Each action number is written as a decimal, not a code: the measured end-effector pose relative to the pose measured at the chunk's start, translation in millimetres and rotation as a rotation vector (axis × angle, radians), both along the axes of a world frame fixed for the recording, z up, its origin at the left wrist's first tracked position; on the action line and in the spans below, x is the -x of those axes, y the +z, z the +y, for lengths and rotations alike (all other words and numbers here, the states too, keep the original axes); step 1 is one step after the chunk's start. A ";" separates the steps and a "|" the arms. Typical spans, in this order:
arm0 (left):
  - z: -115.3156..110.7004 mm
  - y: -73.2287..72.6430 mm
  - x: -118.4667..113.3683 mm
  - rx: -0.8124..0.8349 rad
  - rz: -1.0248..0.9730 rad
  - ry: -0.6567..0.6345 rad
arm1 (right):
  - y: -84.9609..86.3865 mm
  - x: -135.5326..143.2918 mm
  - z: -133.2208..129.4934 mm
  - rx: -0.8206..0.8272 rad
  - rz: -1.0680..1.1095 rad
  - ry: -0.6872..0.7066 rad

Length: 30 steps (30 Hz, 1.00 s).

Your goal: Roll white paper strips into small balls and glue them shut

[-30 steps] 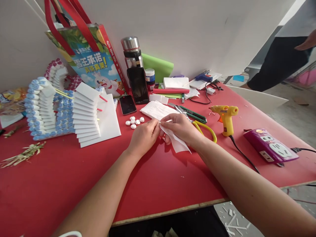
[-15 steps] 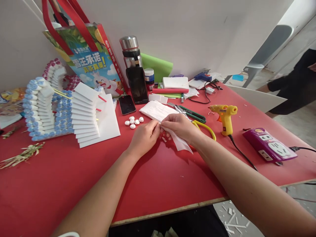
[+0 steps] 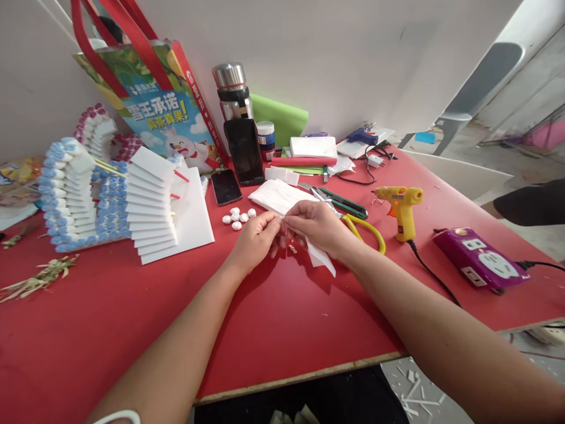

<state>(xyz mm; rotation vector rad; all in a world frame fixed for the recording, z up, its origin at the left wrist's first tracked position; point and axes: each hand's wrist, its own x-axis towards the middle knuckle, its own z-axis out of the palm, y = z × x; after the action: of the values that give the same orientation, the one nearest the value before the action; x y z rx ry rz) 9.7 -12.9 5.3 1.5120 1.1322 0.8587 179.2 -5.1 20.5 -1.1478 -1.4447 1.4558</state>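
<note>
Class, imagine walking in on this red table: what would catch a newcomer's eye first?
Probably the tall, bright shopping bag with red handles, leaning at the back left, and before it the fanned white stepped panels beside blue-and-white rolled pieces. Next, the yellow glue gun and the purple power strip at the right. At the centre, the left hand and right hand pinch a thin white strip.

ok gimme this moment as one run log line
left hand: pinching paper end | right hand: pinching paper, tail hanging | left: white balls | right: scissors, glue gun
</note>
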 end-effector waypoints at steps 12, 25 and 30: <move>-7.6 -0.6 -6.9 -0.502 0.565 0.093 | 1.4 0.7 -3.5 -0.005 -0.134 -0.077; -3.5 -0.8 -1.0 -0.774 1.005 -0.025 | 6.6 -0.6 -10.2 0.003 -0.121 -0.020; -3.9 -0.2 -1.1 -0.727 0.948 -0.095 | 3.5 3.2 -10.8 0.009 -0.140 -0.025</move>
<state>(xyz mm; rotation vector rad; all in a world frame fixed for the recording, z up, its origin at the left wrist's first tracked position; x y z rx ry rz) 10.8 -16.8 5.1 2.7194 1.4497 0.4753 176.0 -15.9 24.0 -1.2907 -1.5143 1.3892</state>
